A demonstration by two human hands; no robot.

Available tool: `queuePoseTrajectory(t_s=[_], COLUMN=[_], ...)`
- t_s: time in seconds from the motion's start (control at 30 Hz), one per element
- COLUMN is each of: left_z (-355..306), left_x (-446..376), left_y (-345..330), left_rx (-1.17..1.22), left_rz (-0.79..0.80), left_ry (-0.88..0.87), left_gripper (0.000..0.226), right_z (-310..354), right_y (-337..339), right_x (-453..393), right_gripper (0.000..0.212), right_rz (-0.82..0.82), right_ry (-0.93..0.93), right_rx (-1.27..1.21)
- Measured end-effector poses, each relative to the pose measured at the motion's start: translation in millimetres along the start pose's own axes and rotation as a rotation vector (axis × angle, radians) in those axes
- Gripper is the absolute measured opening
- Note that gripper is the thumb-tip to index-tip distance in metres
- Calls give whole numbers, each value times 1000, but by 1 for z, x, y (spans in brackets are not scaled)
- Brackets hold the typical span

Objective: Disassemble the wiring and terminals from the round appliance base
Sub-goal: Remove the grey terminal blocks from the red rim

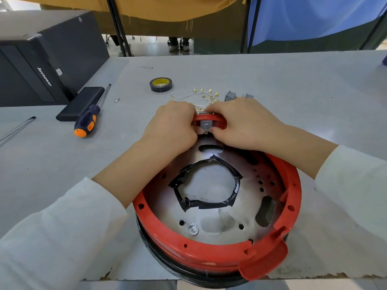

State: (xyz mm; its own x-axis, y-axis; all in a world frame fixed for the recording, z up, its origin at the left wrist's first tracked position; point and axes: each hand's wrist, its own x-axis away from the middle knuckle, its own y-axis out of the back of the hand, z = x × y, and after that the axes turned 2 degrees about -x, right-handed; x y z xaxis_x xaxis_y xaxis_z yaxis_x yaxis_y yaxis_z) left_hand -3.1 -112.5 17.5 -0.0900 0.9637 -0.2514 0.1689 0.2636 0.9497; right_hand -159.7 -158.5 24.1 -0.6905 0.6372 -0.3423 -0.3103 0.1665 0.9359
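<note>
Both hands pinch at small metal terminal bracket (206, 127) on far rim of round appliance base (217, 208). Left hand (173, 126) curls tight at bracket's left side, fingertips hidden. Right hand (240, 124) closes on right side, thumb at tab. Base sits on table edge before me. White wires with brass terminals (206, 96) lie just beyond. Step, I judge: freeing last bracket. Next: wiggle, pull clear. Screwdriver (88, 120) waits well left.

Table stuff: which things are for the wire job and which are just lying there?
For the job: base, wires, metal tab, both hands (left, right).
Just lying about: screwdriver, tape roll, black box, computer.
</note>
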Motion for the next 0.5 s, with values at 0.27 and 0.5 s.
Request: queuePoseTrajectory(t_s=[0.27, 0.5], left_z=[-3, -3], left_x=[1, 4], left_y=[0, 2], left_rx=[-32, -15], left_rz=[-7, 6], left_ry=[-15, -13], left_gripper=[9, 12], right_z=[2, 3], right_y=[2, -1], right_x=[0, 3], right_gripper=[21, 39], right_rz=[26, -10], right_ry=[9, -2], right_rx=[41, -24])
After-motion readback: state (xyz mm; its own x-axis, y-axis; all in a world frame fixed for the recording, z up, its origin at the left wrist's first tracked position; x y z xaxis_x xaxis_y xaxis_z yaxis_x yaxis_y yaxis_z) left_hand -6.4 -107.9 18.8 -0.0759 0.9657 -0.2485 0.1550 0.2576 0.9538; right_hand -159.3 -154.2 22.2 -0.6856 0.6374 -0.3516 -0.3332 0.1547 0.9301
